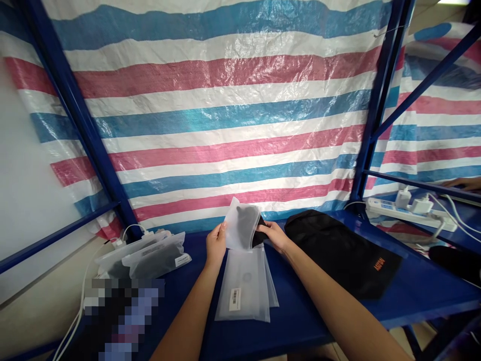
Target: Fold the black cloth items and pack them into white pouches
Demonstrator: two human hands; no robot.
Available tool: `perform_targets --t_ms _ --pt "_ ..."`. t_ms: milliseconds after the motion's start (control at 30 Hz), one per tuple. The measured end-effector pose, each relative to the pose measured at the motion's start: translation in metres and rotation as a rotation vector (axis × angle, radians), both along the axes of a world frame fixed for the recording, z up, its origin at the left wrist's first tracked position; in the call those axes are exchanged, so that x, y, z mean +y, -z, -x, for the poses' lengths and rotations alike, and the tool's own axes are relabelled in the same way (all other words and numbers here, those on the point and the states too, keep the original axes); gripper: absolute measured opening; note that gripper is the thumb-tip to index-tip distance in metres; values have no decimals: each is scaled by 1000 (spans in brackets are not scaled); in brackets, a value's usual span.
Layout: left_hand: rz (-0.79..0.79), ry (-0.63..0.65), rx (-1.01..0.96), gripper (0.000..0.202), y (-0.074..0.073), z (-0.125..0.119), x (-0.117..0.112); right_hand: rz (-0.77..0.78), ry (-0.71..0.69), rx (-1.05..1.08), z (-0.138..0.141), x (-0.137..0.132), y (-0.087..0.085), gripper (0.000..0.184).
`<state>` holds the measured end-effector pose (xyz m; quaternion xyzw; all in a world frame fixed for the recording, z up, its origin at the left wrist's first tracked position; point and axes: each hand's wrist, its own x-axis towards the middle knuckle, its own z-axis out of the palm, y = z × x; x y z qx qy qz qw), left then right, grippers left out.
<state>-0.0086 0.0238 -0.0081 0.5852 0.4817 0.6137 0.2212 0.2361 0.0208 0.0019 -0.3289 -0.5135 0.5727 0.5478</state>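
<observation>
My left hand pinches the left edge of a frosted plastic pouch held up over the blue table. A dark folded cloth sits partly inside the pouch and sticks out on its right. My right hand grips that dark cloth at the pouch's mouth. Below both hands lies a small stack of flat empty frosted pouches with a barcode label.
A pile of filled pouches lies at the left. A black cloth heap with an orange logo lies at the right. A white power strip with chargers sits far right. A striped tarp backs the blue frame.
</observation>
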Motion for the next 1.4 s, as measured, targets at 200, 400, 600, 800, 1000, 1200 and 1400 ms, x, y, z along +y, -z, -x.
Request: perform_targets --t_ms 200,400,600,800,1000,1200,1400 --pt "-11 -96 20 52 3 9 5 80 -70 -19 -5 1 2 25" --pt "45 -359 -280 46 12 45 23 198 -72 83 -16 4 6 16" --pt "129 -161 -421 57 15 31 26 249 -116 337 -21 1 -2 23" --pt "234 401 -621 54 -2 -10 1 201 -160 503 -14 0 -1 32" --pt "474 592 -628 35 -14 -16 -16 237 -106 419 -10 2 2 34" --pt "529 630 -607 53 -24 -16 -21 267 -163 391 -12 -2 0 31" --pt "519 534 -665 52 -18 -8 -14 346 -320 307 -15 -9 0 32"
